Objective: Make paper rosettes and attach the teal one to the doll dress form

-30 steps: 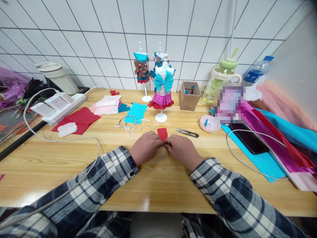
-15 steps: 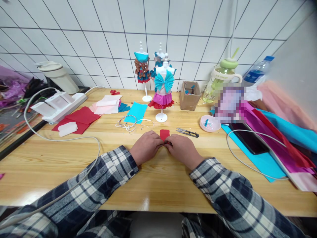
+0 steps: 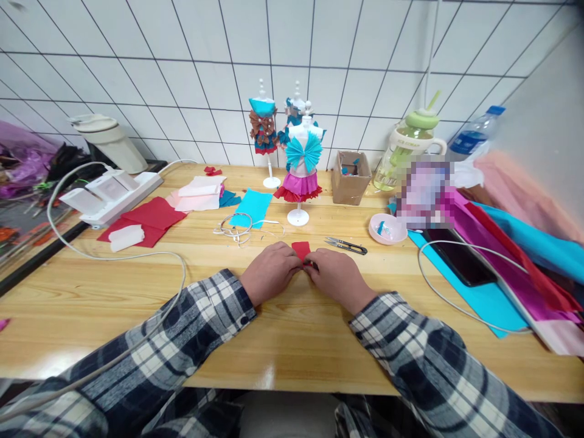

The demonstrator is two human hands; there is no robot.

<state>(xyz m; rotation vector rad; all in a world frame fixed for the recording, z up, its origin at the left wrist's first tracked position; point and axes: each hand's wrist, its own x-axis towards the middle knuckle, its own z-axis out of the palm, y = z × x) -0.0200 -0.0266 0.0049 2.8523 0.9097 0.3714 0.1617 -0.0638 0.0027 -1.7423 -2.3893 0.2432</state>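
Note:
A small red paper piece (image 3: 300,249) sticks up between my two hands, above the wooden table (image 3: 292,340). My left hand (image 3: 272,272) pinches its lower edge from the left, fingers bent together. From the right, my right hand (image 3: 338,277) pinches the same edge, its fingertips almost touching those of my left hand. The fingers cover the lower part of the red piece. Black-handled thread snips (image 3: 349,246) lie just behind my right hand. Behind the hands stands a small white mannequin (image 3: 301,137) with a blue pleated bow and a pink and red skirt.
Two more dressed mannequins (image 3: 263,125) stand by the tiled wall. A cardboard box (image 3: 350,182), a pink bowl (image 3: 387,229) and a green-lidded bottle (image 3: 413,143) are at the right. Red sheets (image 3: 155,220) and a power strip (image 3: 121,204) lie left; a cable (image 3: 184,267) crosses my left sleeve.
The red piece has tilted slightly to the left between my fingers. Both hands stay in nearly the same place and keep their pinch.

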